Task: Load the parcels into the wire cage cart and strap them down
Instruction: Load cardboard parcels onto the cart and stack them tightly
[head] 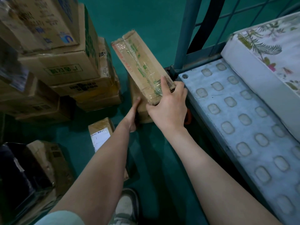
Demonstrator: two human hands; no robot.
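Taped cardboard parcel (pixel 141 67): held tilted just outside corner post of wire cage cart (pixel 185 38). Right hand (pixel 168 109): fingers (pixel 179 89) curled over near end, index straight. Left hand (pixel 133 116): clasps lower side, fingers hidden behind.

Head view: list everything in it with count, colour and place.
taped parcel: one, brown, centre, held beside the cart
stacked cartons: several, brown, upper left
labelled parcel: one, brown, white label, floor below centre
dark parcel: one, black, lower left
wire cage cart: one, blue-green frame, pale studded deck, right
floral package: one, white with plant print, on the cart deck
floor: green, throughout
shoe: one, pale, bottom centre
left hand: holds the taped parcel's lower side
right hand: grips its near end
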